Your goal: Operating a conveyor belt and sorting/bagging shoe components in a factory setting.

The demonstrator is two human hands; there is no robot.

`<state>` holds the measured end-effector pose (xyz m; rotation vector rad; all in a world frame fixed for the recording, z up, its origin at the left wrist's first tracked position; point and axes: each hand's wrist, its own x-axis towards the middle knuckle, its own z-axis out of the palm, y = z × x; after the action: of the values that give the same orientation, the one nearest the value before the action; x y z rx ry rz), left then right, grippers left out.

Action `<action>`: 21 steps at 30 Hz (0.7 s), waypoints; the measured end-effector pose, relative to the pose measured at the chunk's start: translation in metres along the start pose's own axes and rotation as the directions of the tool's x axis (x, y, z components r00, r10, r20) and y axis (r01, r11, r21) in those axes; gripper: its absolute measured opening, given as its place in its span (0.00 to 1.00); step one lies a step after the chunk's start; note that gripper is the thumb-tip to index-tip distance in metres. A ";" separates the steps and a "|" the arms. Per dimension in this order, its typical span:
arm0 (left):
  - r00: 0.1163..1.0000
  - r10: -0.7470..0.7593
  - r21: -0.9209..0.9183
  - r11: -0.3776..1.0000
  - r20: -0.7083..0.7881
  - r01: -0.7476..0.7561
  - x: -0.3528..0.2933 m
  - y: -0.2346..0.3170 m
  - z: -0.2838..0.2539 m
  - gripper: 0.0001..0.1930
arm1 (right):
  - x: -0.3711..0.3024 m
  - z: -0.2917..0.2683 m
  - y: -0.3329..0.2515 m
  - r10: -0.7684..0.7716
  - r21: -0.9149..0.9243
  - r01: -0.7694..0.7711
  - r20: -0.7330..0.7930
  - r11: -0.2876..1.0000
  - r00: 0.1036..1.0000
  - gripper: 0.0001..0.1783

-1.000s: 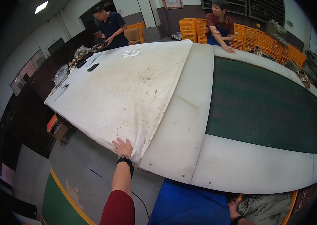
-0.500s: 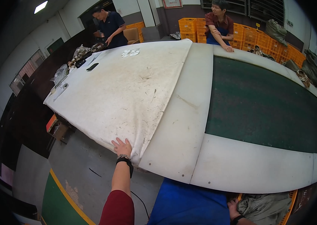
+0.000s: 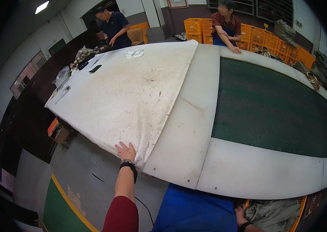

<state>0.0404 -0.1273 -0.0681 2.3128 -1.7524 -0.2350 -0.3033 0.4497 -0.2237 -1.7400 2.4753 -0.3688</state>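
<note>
My left hand (image 3: 126, 151) lies flat with spread fingers on the front corner of a stained white cloth (image 3: 125, 104), which covers the left part of the table and is creased beside my hand. My right hand (image 3: 241, 216) is low at the near side, against the left end of an orange crate (image 3: 302, 212) that holds grey-green cloth (image 3: 273, 214). Its fingers are mostly hidden below the table edge, so their grip cannot be made out.
White panels (image 3: 264, 166) frame a dark green conveyor belt (image 3: 275, 108) on the right. Across the table, one person (image 3: 227, 29) leans an arm on the edge; another (image 3: 115, 29) stands far left. White pieces (image 3: 134, 54) and a dark flat object (image 3: 95, 69) lie on the cloth. Orange crates (image 3: 256, 36) stand behind.
</note>
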 end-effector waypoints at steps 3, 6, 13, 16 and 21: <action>1.000 0.007 0.002 1.000 -0.010 -0.007 0.000 -0.001 0.001 0.35 | 0.001 -0.001 -0.001 -0.003 0.017 0.003 -0.011 1.000 1.000 0.12; 1.000 0.011 0.000 1.000 -0.019 -0.012 0.001 -0.001 0.002 0.35 | 0.001 -0.002 -0.002 -0.002 0.027 0.002 0.008 1.000 1.000 0.10; 0.999 0.022 0.014 1.000 -0.030 -0.022 0.003 -0.003 0.004 0.36 | -0.001 -0.001 0.000 0.003 0.006 -0.003 0.034 1.000 0.999 0.11; 1.000 0.007 -0.004 1.000 -0.022 -0.007 0.003 -0.003 0.005 0.36 | -0.001 0.000 0.001 0.017 -0.005 -0.017 0.024 1.000 1.000 0.10; 1.000 0.010 -0.016 1.000 -0.026 -0.011 0.002 -0.003 0.005 0.36 | -0.002 0.004 0.003 0.027 0.014 -0.027 0.042 1.000 0.999 0.10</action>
<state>0.0426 -0.1291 -0.0741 2.2849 -1.7434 -0.2159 -0.3042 0.4524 -0.2280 -1.6891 2.4582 -0.3430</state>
